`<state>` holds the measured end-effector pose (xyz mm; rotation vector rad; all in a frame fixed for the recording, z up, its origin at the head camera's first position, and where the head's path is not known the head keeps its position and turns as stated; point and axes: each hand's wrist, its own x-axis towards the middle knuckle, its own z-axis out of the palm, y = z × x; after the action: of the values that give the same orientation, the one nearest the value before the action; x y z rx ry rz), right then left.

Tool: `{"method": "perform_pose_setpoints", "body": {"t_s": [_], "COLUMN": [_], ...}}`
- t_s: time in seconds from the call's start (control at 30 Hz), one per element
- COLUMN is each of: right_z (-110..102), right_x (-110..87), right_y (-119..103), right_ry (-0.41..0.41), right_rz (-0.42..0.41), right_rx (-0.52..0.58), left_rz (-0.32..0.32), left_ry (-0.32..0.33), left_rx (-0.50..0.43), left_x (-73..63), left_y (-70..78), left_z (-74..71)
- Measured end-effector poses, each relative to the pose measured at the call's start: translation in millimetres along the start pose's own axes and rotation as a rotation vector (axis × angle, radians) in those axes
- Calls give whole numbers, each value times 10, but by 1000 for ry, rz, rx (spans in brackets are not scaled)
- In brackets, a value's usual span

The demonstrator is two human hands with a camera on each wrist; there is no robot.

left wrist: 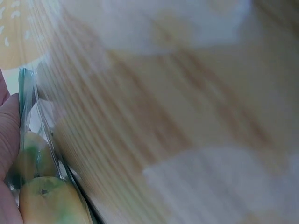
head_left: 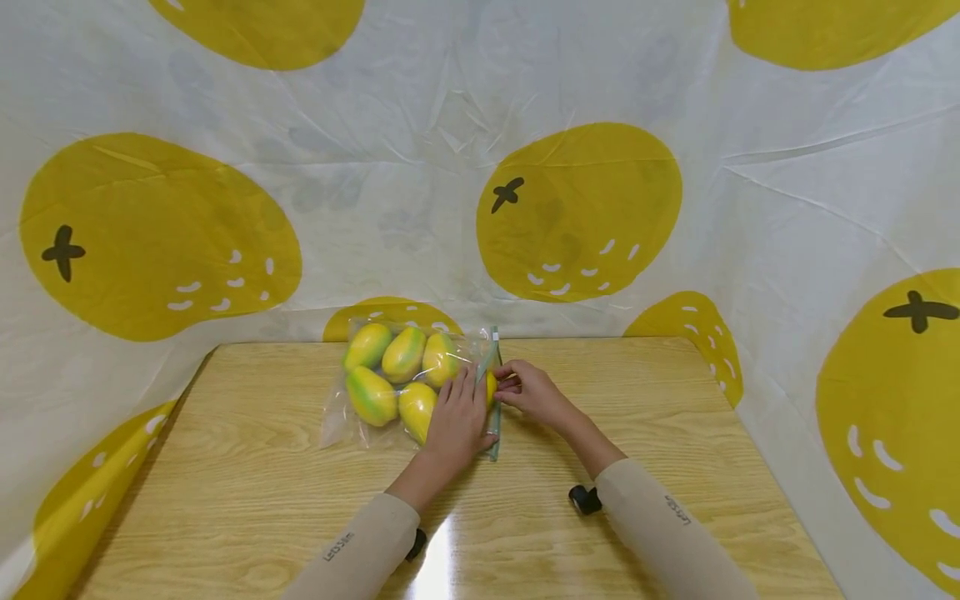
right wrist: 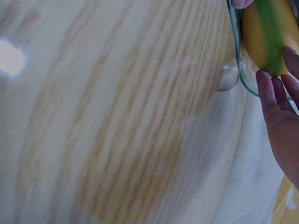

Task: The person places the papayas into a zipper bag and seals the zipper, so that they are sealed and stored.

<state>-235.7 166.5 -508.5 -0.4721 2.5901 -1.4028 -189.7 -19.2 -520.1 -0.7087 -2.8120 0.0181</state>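
A clear zip bag (head_left: 337, 417) with a green-edged mouth lies at the back of the table, holding several yellow-green mangoes (head_left: 371, 396). My left hand (head_left: 456, 421) lies across the bag near its mouth, gripping the edge, with the thumb by the green strip (head_left: 494, 450). Its long fingers stretch over the plastic and partly cover a mango below. At the mouth, my right hand (head_left: 531, 390) holds the end of another mango (right wrist: 264, 35) between thumb and fingertips. That mango sits within the opening, seen end-on in the left wrist view (left wrist: 49, 203).
The wooden table (head_left: 262, 508) runs back to a white cloth (head_left: 390, 233) printed with large yellow fruit, which hangs behind and at both sides. Dark wrist cameras (head_left: 585, 500) sit under the beige sleeves (head_left: 660, 525).
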Motion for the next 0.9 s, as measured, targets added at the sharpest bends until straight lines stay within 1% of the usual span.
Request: {"method": "perform_pose_setpoints", "body": {"t_s": [0.13,0.37,0.63,0.9], "right_z": [12,40,44,-41], "right_x": [18,47,8,-22], "right_y": [-22,-60,-60,-34], "right_ry": [-4,-19,-32,-27], "right_rz": [-4,-38,13,30], "right_rx": [3,-6,-2,3], "left_rz": [4,4,11,0], "left_ry": [5,3,-10,7], "left_rx": [4,9,2,21], "left_x": [-10,-13,-25,-17], "left_y": [-10,-20,-2,-1], "left_z": [-13,-32,-22,1]}}
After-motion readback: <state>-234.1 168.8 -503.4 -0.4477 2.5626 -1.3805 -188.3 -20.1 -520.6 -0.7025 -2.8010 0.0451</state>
